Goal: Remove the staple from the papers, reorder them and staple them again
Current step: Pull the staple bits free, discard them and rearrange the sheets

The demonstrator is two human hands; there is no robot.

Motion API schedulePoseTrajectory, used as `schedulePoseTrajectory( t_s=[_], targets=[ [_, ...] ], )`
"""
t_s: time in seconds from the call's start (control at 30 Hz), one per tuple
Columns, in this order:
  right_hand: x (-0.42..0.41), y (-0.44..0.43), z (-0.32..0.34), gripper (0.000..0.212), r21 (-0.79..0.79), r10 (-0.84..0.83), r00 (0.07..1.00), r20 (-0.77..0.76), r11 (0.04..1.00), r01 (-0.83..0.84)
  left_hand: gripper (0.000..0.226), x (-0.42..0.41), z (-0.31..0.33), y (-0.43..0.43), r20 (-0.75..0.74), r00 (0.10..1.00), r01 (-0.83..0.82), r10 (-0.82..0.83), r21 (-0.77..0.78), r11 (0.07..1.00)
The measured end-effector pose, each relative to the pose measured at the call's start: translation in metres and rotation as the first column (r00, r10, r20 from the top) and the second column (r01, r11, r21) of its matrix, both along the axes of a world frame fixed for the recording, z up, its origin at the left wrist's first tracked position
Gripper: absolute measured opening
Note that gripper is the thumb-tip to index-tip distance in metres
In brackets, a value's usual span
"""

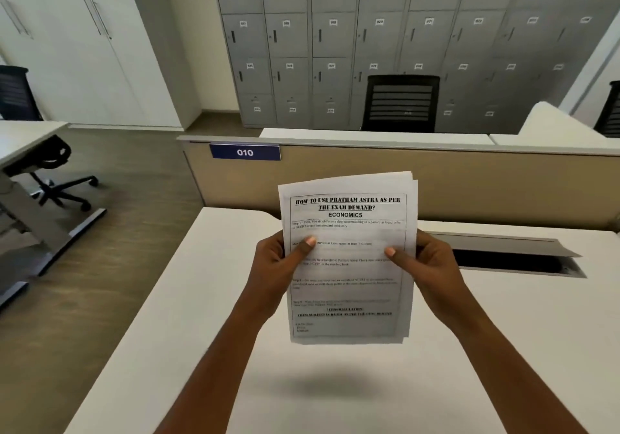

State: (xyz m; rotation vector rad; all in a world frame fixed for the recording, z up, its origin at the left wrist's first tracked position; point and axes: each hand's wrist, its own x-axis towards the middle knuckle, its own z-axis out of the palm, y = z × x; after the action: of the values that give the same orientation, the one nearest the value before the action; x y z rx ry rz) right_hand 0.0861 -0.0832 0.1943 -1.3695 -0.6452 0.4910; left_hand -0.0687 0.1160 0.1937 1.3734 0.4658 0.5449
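Papers point(349, 282) between both hands

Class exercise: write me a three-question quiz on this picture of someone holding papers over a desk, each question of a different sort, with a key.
1. True or false: the papers lie flat on the desk.
2. Which hands grip the papers? A) left hand only B) right hand only C) both
3. Fill in: the blue sign on the partition reads ___.

Key: 1. False, they are held up in the air, casting a shadow on the desk. 2. C, one hand on each side edge, thumbs on the front page. 3. 010.
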Motion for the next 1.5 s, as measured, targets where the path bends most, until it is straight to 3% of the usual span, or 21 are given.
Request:
schedulePoseTrajectory(
  t_s=[0.47,0.7,0.93,1.17,1.37,1.5],
  targets=[
    [0.035,-0.071,-0.017,0.024,-0.009,-0.144,0.988,0.051,0.989,0.144,0.023,0.043,-0.012,-0.078,-0.04,0.999,-0.001,0.001,-0.006,1.0],
    [0.024,-0.063,-0.06,0.024,-0.012,-0.24,0.971,-0.01,0.971,0.24,0.017,0.049,-0.046,-0.08,-0.078,0.994,-0.074,0.075,0.012,0.997],
    [0.017,-0.052,-0.105,0.02,-0.064,-0.306,0.947,-0.094,0.951,0.301,0.012,0.052,-0.087,-0.076,-0.103,0.99,-0.105,0.096,-0.087,0.991],
    [0.015,-0.042,-0.126,0.034,-0.166,-0.304,0.947,-0.106,0.944,0.284,0.018,0.055,-0.108,-0.065,-0.161,0.987,-0.036,0.017,-0.115,0.993],
    [0.02,-0.043,-0.129,0.029,-0.213,-0.274,0.959,-0.078,0.944,0.253,0.028,0.055,-0.113,-0.061,-0.141,0.99,-0.02,0.002,-0.13,0.991],
    [0.02,-0.044,-0.13,0.027,-0.212,-0.27,0.962,-0.05,0.944,0.254,0.016,0.057,-0.116,-0.066,-0.183,0.983,-0.012,-0.005,-0.095,0.995]
  ],
)
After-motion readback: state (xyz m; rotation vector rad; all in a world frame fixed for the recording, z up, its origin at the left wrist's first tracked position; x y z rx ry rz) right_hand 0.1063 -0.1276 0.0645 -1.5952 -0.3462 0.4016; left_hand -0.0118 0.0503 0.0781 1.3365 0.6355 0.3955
